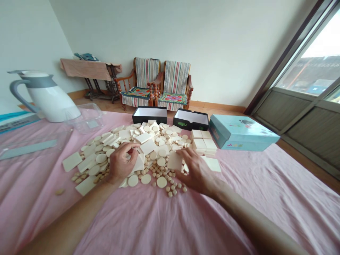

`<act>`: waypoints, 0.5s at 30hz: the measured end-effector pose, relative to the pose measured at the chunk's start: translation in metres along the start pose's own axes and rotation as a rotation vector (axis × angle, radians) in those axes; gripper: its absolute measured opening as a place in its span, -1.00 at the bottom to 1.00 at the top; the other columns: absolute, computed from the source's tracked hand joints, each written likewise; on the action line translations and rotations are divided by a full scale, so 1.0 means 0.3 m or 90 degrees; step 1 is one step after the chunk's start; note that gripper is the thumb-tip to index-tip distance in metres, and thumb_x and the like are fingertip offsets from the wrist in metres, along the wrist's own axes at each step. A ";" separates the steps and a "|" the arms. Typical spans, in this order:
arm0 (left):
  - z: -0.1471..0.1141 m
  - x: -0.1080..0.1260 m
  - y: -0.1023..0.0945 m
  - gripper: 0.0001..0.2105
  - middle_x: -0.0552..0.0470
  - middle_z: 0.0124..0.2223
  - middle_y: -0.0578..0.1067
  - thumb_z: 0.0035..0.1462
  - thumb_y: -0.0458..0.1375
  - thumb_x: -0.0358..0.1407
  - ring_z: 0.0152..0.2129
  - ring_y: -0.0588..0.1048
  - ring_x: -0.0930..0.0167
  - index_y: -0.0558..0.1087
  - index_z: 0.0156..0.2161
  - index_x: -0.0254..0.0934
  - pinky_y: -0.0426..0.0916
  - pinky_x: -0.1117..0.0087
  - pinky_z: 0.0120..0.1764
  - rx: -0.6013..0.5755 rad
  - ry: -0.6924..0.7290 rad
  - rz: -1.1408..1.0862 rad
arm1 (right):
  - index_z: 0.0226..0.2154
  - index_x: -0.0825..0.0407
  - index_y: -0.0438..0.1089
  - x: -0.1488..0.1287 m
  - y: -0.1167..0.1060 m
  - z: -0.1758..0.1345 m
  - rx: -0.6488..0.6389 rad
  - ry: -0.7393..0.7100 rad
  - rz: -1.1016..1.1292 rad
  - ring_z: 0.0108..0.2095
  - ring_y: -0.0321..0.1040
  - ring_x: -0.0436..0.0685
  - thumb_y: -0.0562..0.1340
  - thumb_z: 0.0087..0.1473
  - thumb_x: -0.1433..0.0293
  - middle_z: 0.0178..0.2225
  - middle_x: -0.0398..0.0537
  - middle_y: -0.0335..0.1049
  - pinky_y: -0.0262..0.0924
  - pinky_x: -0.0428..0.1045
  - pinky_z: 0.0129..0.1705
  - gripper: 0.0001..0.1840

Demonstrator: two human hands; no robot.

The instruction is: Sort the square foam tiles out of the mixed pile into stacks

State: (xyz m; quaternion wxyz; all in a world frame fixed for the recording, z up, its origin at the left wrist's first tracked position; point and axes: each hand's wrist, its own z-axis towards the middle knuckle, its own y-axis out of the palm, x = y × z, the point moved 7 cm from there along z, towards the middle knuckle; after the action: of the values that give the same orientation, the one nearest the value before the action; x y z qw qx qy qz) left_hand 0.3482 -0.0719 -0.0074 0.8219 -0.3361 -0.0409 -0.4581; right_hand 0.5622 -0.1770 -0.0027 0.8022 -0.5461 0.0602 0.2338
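A heap of pale wooden pieces (pixel 162 142) spreads over the pink tablecloth: flat squares, round discs and small beads. My left hand (pixel 123 161) is at the heap's left-centre, finger and thumb pinched at the corner of a thin square wooden piece (pixel 148 147). Another square lies under its thumb. On the right, my right hand (pixel 196 170) grips a second square wooden piece (pixel 174 161) between thumb and fingers, tilted up above the beads (pixel 164 173). Stacked squares (pixel 204 144) stand just beyond this hand, with a loose square (pixel 213 164) beside it.
Two black open boxes (pixel 191 124) with white insides stand behind the heap. A light-blue box (pixel 241 132) sits at right. To the left are a white jug (pixel 51 97), a clear plastic tray (pixel 87 118) and a flat clear package (pixel 32 148). Two chairs (pixel 172 83) stand beyond the table.
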 end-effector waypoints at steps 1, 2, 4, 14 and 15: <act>0.001 0.000 0.000 -0.85 0.04 -0.33 0.53 0.10 0.07 -0.41 -0.47 0.46 0.45 0.49 -0.28 -0.27 0.37 0.43 -0.29 0.001 0.000 0.003 | -0.04 0.04 0.22 0.057 -0.037 -0.030 0.021 0.000 0.015 -0.12 0.27 0.22 0.23 -0.01 0.40 -0.12 0.10 0.32 0.27 0.14 -0.11 -0.57; 0.002 0.001 0.000 -0.85 0.04 -0.33 0.53 0.11 0.07 -0.40 -0.47 0.46 0.45 0.49 -0.28 -0.27 0.37 0.43 -0.29 0.002 0.002 0.006 | -0.03 0.02 0.22 0.118 -0.080 -0.063 0.058 0.007 0.023 -0.14 0.29 0.21 0.23 -0.01 0.40 -0.13 0.07 0.33 0.27 0.14 -0.12 -0.56; 0.003 0.003 0.000 -0.86 0.05 -0.33 0.53 0.11 0.08 -0.40 -0.48 0.45 0.45 0.49 -0.29 -0.26 0.37 0.43 -0.30 0.006 0.006 0.009 | -0.03 -0.01 0.22 0.246 -0.139 -0.130 0.076 0.052 0.014 -0.20 0.33 0.19 0.22 0.00 0.38 -0.16 0.04 0.36 0.29 0.12 -0.18 -0.57; 0.004 -0.004 0.006 -0.88 0.04 -0.32 0.53 0.11 0.10 -0.41 -0.43 0.47 0.42 0.49 -0.29 -0.26 0.36 0.42 -0.29 0.003 0.009 0.012 | -0.03 -0.01 0.22 0.478 -0.115 -0.262 -0.044 0.139 0.023 -0.09 0.32 0.18 0.20 -0.02 0.41 -0.07 0.04 0.34 0.28 0.16 -0.07 -0.56; 0.004 -0.003 0.006 -0.88 0.04 -0.32 0.53 0.12 0.10 -0.41 -0.43 0.47 0.42 0.49 -0.29 -0.26 0.36 0.42 -0.29 0.002 0.011 0.013 | -0.02 0.00 0.22 0.485 -0.107 -0.263 -0.048 0.137 0.021 -0.06 0.30 0.19 0.19 -0.03 0.43 -0.05 0.06 0.33 0.28 0.16 -0.05 -0.54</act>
State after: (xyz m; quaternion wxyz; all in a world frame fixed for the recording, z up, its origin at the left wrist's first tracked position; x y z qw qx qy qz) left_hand 0.3493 -0.0697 -0.0077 0.8274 -0.3316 -0.0311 -0.4522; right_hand 0.7173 -0.2128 -0.0580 0.7660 -0.5970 0.1456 0.1889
